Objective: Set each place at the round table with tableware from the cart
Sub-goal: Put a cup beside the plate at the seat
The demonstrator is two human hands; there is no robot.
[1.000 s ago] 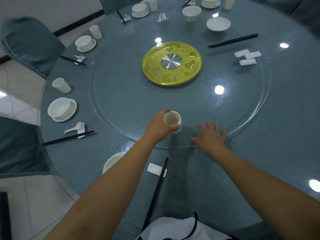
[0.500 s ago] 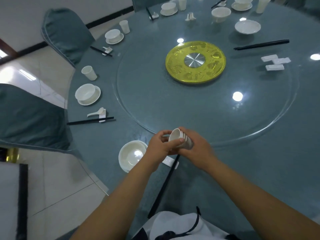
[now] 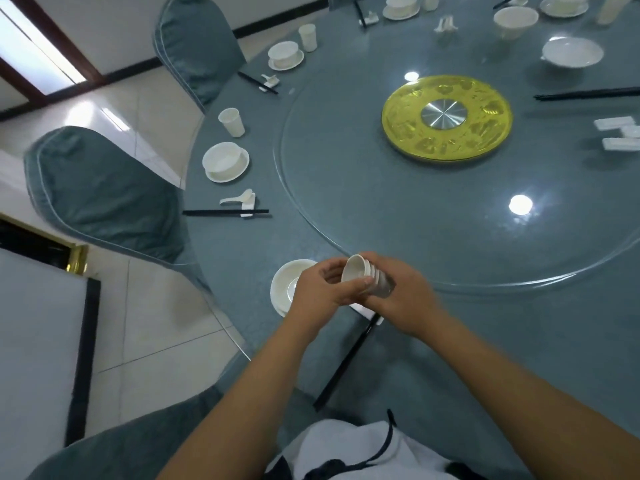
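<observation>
A stack of small white cups [image 3: 367, 278] lies tilted on its side, mouth facing left, above the table edge beside a white bowl on a plate [image 3: 289, 287] and black chopsticks [image 3: 346, 362].

You've got two covered chairs on the left: near chair [image 3: 104, 195] tucked vs the table edge, far chair [image 3: 197, 43] further round, both teal w/ pale piping. A third chair back [image 3: 114, 448] sits at bottom left, close to you. Floor [image 3: 145, 327] is pale tile, glossy, w/ window glare near top left. Dark baseboard [image 3: 277, 19] runs along the white wall. At left edge, a white panel [image 3: 34, 341] w/ black frame; gold trim [image 3: 78, 258] just above it.
</observation>
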